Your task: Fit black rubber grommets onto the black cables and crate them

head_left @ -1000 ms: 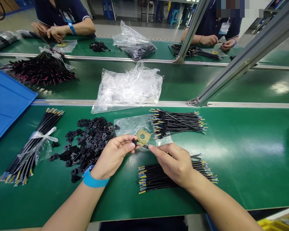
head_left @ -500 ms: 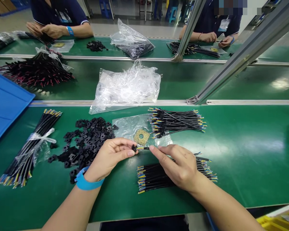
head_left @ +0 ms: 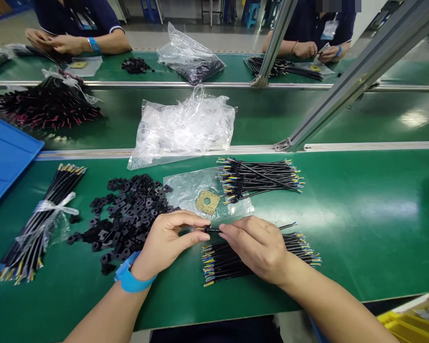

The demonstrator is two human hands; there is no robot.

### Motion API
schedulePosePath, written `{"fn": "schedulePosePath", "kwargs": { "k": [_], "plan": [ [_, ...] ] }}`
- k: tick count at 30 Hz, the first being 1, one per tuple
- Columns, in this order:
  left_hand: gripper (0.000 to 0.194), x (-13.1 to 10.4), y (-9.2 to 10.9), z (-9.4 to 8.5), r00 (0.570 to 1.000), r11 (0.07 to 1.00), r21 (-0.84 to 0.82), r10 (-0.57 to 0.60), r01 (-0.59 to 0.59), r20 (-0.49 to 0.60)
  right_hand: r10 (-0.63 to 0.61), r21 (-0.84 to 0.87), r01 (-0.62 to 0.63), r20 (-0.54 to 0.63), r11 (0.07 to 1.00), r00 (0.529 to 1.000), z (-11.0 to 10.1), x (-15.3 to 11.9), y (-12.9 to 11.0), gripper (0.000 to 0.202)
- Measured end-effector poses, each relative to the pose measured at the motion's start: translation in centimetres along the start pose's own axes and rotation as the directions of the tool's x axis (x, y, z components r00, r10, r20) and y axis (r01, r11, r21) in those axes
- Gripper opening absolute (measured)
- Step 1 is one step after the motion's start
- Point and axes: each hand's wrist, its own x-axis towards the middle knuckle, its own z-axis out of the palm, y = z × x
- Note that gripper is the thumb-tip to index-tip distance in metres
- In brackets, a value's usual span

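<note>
My left hand (head_left: 169, 236), with a blue wristband, pinches a small black plastic part (head_left: 207, 229) between thumb and fingertips. My right hand (head_left: 259, 245) grips a black cable (head_left: 215, 230), whose front end now sits in that part; wire tips show faintly on the left side. Below my right hand lies a row of black cables (head_left: 221, 264) with bare coloured wire ends. Left of my left hand spreads a pile of loose black parts (head_left: 132, 209). Just beyond the hands, a yellow sponge (head_left: 201, 204) with a hole rests on a clear bag (head_left: 178, 182).
Cables fitted with black parts (head_left: 268, 174) lie behind the sponge. A tied cable bundle (head_left: 39, 224) and a blue bin (head_left: 7, 157) are at the left. A plastic bag (head_left: 186, 126) lies across the rail; a metal post (head_left: 329, 105) slants up at right. Two people work opposite.
The cable's coloured wires, visible between the hands before, have gone into the black part. The black sheath now meets it. Both hands have moved slightly nearer to me.
</note>
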Motion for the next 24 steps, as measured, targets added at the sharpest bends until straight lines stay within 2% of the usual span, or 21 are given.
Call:
{"fn": "schedulePosePath", "kwargs": {
  "k": [2,4,7,16,21,24],
  "plan": [
    [0.013,-0.1,0.1,-0.1,0.993,0.988,0.1,0.119,-0.119,0.004,0.082,0.08,-0.082,0.004,0.993,0.997,0.2,0.1,-0.1,0.009],
    [0.012,-0.2,0.2,-0.1,0.979,0.966,0.163,0.201,-0.202,0.021,0.137,0.157,-0.143,0.047,0.977,0.989,0.3,0.2,-0.2,0.013],
    [0.012,-0.2,0.3,-0.1,0.965,0.943,0.203,0.257,-0.263,0.057,0.201,0.254,-0.227,0.124,0.94,0.972,0.4,0.3,-0.3,0.019],
    [0.012,-0.4,0.3,0.4,0.945,0.915,0.24,0.299,-0.324,0.135,0.332,0.446,-0.446,0.312,0.776,0.89,0.6,0.7,-0.6,0.027],
    [0.039,-0.7,-0.1,1.0,0.962,0.926,0.261,0.261,-0.274,0.084,0.356,0.492,-0.514,0.382,0.703,0.853,0.9,0.7,-0.3,0.03],
    [0.054,-0.9,-0.3,1.0,0.97,0.948,0.208,0.232,-0.243,0.075,0.315,0.499,-0.465,0.358,0.731,0.879,0.8,0.9,-0.2,0.031]
  ]
}}
